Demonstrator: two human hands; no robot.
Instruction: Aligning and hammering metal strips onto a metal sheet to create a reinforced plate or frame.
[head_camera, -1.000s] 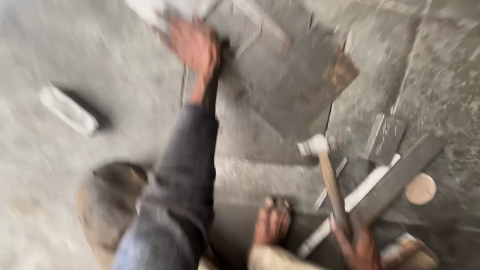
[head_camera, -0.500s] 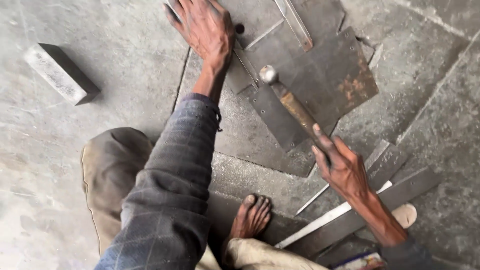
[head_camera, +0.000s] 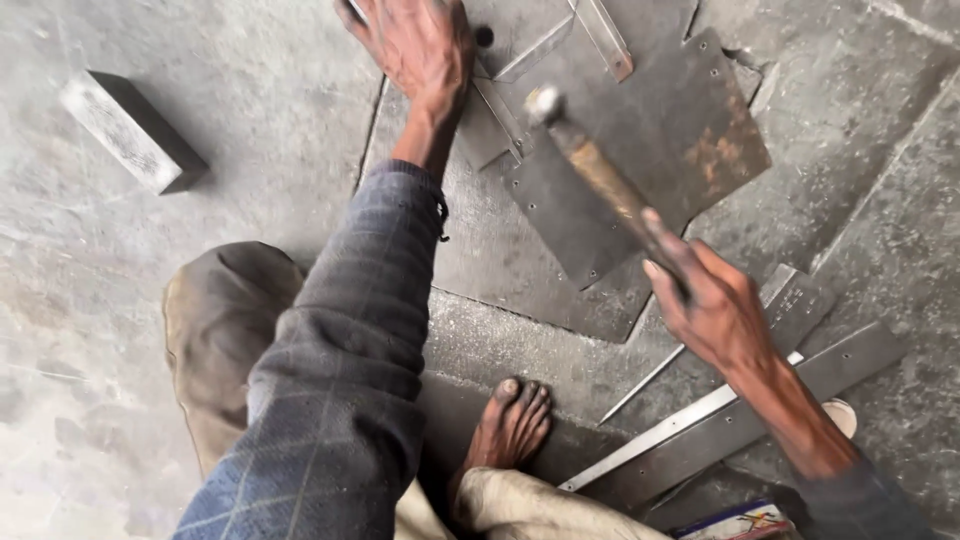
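Observation:
My right hand (head_camera: 712, 300) grips the wooden handle of a hammer (head_camera: 590, 165), whose metal head points up and left over a dark, rust-spotted metal sheet (head_camera: 660, 150) lying on the floor. My left hand (head_camera: 415, 45) is stretched forward and presses flat on thin metal strips (head_camera: 500, 95) at the sheet's upper left edge. My bare foot (head_camera: 510, 425) rests on the floor below the sheet, between my arms.
A grey rectangular block (head_camera: 130, 130) lies on the concrete floor at the upper left. Long flat metal bars (head_camera: 720, 420) lie at the lower right, under my right forearm. A small colourful packet (head_camera: 740, 522) shows at the bottom edge.
My right hand has lifted the hammer from the lower right and swung it up and left over the metal sheet. The left hand stays pressed on the strips.

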